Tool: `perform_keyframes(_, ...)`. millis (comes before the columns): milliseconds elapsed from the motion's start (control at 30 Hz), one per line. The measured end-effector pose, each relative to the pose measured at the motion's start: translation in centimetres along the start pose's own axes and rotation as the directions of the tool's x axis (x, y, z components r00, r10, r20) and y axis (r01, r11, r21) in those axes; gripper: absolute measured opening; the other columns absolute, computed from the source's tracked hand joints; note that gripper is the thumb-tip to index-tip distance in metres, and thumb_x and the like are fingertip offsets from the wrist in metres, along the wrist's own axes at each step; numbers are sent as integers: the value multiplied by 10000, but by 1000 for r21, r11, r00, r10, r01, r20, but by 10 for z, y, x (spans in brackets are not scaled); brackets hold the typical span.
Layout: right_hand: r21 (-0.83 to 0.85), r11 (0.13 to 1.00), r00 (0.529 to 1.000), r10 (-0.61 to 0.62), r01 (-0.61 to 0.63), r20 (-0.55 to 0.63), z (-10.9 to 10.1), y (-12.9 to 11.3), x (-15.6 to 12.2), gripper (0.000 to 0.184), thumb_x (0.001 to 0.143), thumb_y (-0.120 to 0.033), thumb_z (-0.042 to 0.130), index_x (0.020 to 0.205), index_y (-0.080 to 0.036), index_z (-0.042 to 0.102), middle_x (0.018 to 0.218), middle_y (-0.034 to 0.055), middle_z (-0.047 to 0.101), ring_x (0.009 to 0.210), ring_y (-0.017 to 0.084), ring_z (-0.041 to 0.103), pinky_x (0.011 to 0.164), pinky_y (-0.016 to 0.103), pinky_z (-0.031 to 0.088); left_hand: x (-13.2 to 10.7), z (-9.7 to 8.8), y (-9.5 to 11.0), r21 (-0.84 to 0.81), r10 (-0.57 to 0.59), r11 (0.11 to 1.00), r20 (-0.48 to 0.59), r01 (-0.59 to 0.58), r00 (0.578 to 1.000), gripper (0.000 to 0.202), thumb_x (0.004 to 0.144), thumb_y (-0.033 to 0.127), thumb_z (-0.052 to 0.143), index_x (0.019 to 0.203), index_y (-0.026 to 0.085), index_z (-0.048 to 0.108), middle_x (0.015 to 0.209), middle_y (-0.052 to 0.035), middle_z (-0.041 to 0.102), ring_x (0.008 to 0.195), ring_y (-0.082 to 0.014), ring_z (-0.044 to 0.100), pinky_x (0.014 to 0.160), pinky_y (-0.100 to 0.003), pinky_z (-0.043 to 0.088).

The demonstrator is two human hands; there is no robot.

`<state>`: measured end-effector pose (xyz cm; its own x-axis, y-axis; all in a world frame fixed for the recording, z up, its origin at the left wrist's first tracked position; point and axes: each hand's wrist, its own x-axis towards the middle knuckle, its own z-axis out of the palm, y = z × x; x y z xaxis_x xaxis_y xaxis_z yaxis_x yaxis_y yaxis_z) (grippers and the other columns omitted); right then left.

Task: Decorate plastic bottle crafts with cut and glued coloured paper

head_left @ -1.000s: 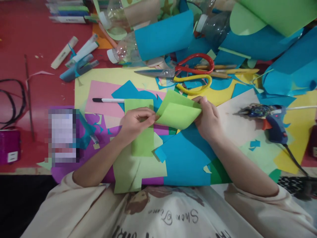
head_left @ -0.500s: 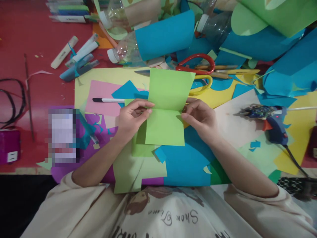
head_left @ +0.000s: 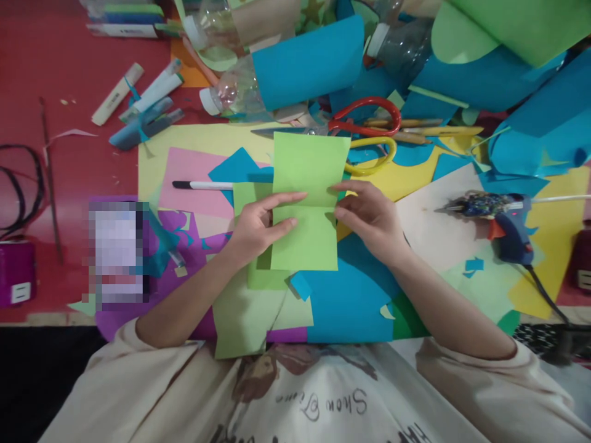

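A light green sheet of paper (head_left: 307, 240) with a crease across its middle is in front of me, its upper half reaching over the scissors' blades. My left hand (head_left: 263, 227) holds its left edge by the crease, thumb and forefinger spread on the front, other fingers partly hidden behind. At the right edge, my right hand (head_left: 369, 212) has its thumb and forefinger at the paper near the crease. Another green piece (head_left: 258, 277) lies underneath, partly covered. Scissors (head_left: 364, 117) with red and yellow handles rest just beyond.
On the right lies a glue gun (head_left: 508, 215) with a glue stick in it and a cord. Plastic bottles (head_left: 235, 89) wrapped in paper crowd the back. A marker (head_left: 203, 185), tied pens (head_left: 150, 111) and a pixelated phone-like object (head_left: 117, 252) are on the left, among coloured paper scraps.
The green paper has shifted slightly left and its upper half leans less to the right. My left thumb and forefinger reach further across it; my right forefinger has stretched onto its front.
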<state>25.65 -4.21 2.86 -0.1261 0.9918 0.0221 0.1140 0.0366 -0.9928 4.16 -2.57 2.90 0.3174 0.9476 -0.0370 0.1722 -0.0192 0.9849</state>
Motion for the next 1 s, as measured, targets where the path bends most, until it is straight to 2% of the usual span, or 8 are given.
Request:
perform_keyframes(100,-202,971,987,-142,126,-69,-9,-2,8,152,894,-380,598,989,-267,636,1047,54,662,942,193,640,798,354,549,2,-1,-4,11,-15,1000,9,15,1000,297,765,288,748,1060,258,739,653,4,626,483,-121,518,409,-243,399)
perform_keyframes(267,-618,744,963,-251,255,94,-37,-18,42,189,877,-192,599,1039,-271,657,1123,75,671,1148,280,595,1013,492,469,4,-2,-8,1,-41,999,57,41,998,292,779,250,721,1070,257,738,459,84,345,366,-38,145,325,-211,118)
perform_keyframes(400,-888,423,976,33,179,213,-38,-39,74,492,788,6,621,1262,-127,597,1240,192,632,1284,413,504,1080,612,362,5,-2,-7,-25,-38,999,72,40,997,292,776,282,733,1065,247,735,454,95,279,377,-37,114,329,-214,101)
perform_keyframes(500,-934,349,970,195,70,146,-22,-52,93,671,711,152,590,1329,-108,562,1275,189,634,1300,420,489,1071,580,362,5,-1,-9,-23,-43,999,70,45,997,294,779,306,739,1068,251,732,467,82,344,378,-35,130,332,-214,121)
perform_keyframes(567,-960,280,946,315,-19,73,-12,-55,104,750,725,130,619,1414,-134,488,1350,190,590,1322,429,458,1048,544,364,5,-1,-11,-12,-49,999,66,49,997,305,779,333,747,1072,251,730,495,66,414,380,-35,144,336,-217,136)
perform_keyframes(667,-985,172,916,391,27,93,-7,-52,113,729,837,27,545,1509,-185,355,1471,207,447,1329,464,423,993,492,384,5,-1,-13,8,-65,998,61,65,996,326,781,347,741,1092,249,728,592,22,555,390,-40,184,349,-223,173)
perform_keyframes(867,-963,208,931,283,174,229,-21,-40,115,661,828,0,533,1459,-148,406,1361,261,467,1215,453,535,899,537,479,4,0,-9,3,-105,995,58,105,993,342,785,254,687,1125,250,726,776,-15,682,417,-36,224,369,-203,193)
perform_keyframes(1000,-962,242,962,205,128,180,-25,-51,113,580,843,-108,572,1407,-147,443,1281,242,520,1123,385,594,891,515,490,3,0,-7,-3,-93,996,69,93,993,340,804,252,688,1143,266,718,604,34,577,416,-49,212,378,-203,181)
